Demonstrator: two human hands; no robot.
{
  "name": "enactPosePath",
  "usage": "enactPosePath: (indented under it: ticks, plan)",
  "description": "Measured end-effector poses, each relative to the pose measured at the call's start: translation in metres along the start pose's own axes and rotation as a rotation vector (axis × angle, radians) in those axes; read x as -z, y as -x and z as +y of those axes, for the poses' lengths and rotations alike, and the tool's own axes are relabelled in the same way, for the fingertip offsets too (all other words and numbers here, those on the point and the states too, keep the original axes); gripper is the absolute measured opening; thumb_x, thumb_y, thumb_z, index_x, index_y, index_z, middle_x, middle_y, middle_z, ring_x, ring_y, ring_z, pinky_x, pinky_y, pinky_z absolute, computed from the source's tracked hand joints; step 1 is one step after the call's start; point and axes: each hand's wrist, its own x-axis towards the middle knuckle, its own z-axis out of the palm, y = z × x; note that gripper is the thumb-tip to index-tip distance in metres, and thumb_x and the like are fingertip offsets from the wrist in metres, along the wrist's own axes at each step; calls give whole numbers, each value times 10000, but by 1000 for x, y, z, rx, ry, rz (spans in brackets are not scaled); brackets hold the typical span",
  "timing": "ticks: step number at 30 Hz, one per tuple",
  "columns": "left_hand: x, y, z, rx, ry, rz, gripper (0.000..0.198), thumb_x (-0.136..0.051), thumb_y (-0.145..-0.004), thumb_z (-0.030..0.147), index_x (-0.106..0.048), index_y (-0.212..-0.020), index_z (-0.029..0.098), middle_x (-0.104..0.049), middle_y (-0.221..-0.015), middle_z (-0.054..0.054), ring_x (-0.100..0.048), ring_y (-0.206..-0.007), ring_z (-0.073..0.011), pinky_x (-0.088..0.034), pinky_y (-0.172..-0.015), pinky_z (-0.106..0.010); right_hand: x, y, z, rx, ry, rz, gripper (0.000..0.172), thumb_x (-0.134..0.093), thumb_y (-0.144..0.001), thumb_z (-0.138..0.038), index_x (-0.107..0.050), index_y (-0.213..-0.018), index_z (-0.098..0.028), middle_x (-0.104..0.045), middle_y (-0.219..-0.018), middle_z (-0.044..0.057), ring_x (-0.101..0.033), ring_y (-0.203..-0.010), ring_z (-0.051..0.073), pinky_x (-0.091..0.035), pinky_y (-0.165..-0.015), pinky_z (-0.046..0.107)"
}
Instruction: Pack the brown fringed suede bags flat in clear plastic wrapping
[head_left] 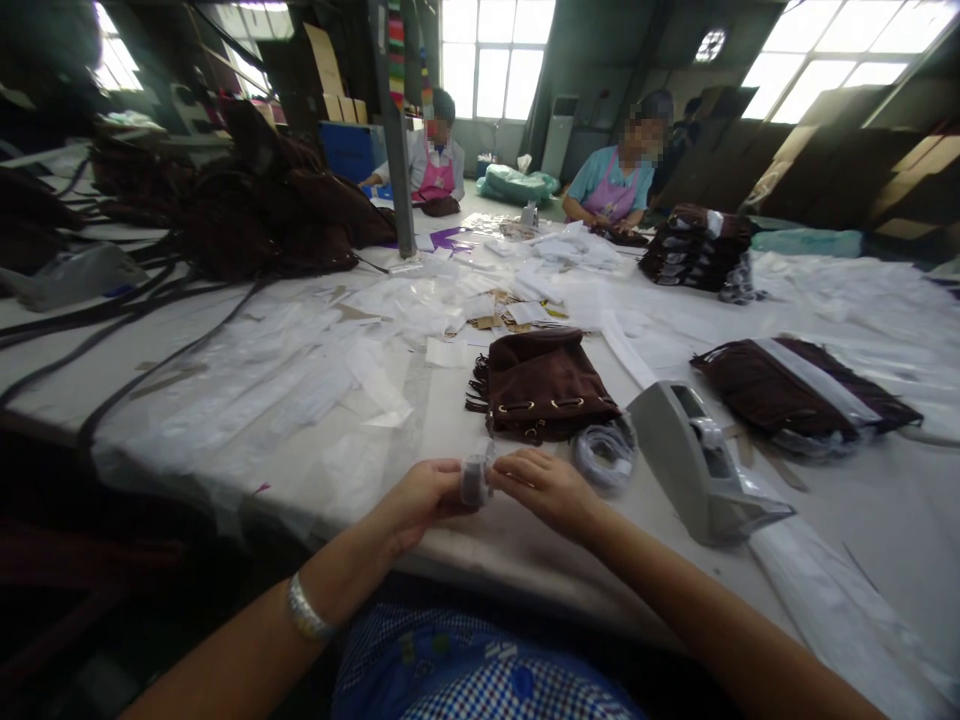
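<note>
My left hand [431, 497] is closed around a small grey roll wrapped in clear plastic [474, 482], held upright at the table's front edge. The fingers of my right hand [544, 485] pinch together at the roll's right side; the exact grip is partly hidden. Just beyond my hands lies a dark brown drawstring bag [551, 385] with gold eyelets and fringe at its left. A plastic-wrapped coil [604, 457] rests against the bag's right corner, close to my right hand.
A grey tape dispenser [697, 460] stands at the right, before a wrapped brown bag [795, 390]. Stacked bags [697, 250] sit farther back. Brown bags with long straps [277, 210] heap up at left, beside a metal post [399, 150]. Two people work across the table, among plastic sheets [300, 370].
</note>
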Motion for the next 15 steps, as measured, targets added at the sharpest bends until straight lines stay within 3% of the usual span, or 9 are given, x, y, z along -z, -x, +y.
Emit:
enactPosePath:
  ticks: [7,10,15]
  plan:
    - [1,-1,8,70,-55,-8,303,-767,-625,228,-758,-905,115,-732,-885,-79,-637,-767,-126,-503,-759,-228,1,-6,2,-146,-235,-43,239,-458,-1003,-231,-694,-996,-196,-699,-951,58,-633,-846,161,-522,-789,285]
    - [-2,0,14,62,-58,-46,280,-767,-642,219,-757,-901,113,-735,-892,-71,-637,-808,-122,-494,-760,-191,0,-6,4,-132,-226,-1,225,-481,-992,-229,-703,-990,-191,-696,-938,61,-630,-836,162,-524,-773,283]
    - [-3,-1,24,164,37,-70,249,-726,-701,213,-749,-913,85,-739,-910,-87,-652,-795,-126,-518,-735,-186,-1,-9,6,-84,-197,43,204,-500,-983,-217,-693,-1001,-153,-695,-918,81,-629,-820,169,-530,-742,281]
